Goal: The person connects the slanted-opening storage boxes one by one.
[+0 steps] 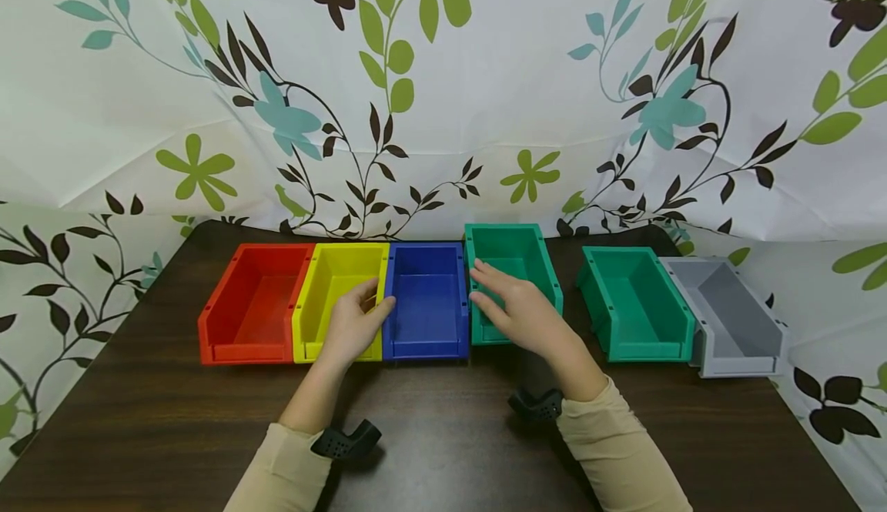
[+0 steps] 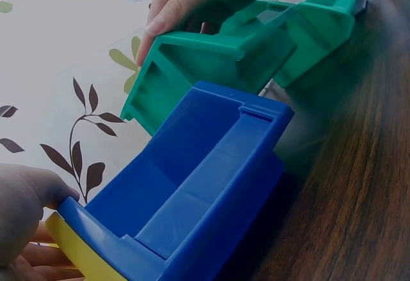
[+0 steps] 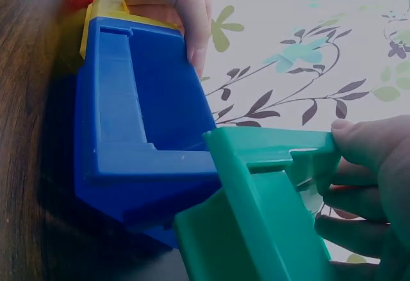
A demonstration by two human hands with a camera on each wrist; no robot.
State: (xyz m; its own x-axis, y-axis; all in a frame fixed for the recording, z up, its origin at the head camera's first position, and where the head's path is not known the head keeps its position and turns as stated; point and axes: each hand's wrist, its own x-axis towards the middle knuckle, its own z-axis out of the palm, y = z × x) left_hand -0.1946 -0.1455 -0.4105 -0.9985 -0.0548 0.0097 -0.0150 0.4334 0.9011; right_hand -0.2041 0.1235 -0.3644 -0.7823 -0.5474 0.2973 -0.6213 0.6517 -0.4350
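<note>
In the head view my left hand (image 1: 352,326) reaches over the yellow bin (image 1: 301,339). Its thumb lies on the left rim of the blue bin (image 2: 186,185) and its fingers are on the yellow side, so it pinches the two adjoining walls. Farther right, my right hand (image 1: 523,316) holds the nearer green bin (image 3: 256,159) at its left wall, thumb on the rim and fingers inside. This green bin stands close against the blue one, set a little farther back than the blue. Part of its right side is hidden beneath my hand.
A red bin (image 1: 242,354) adjoins the yellow one on the left. Past a gap on the right stand a second green bin (image 1: 651,352) and a grey bin (image 1: 741,367), side by side. Patterned cloth (image 1: 443,150) hangs behind the dark wooden table (image 1: 443,435).
</note>
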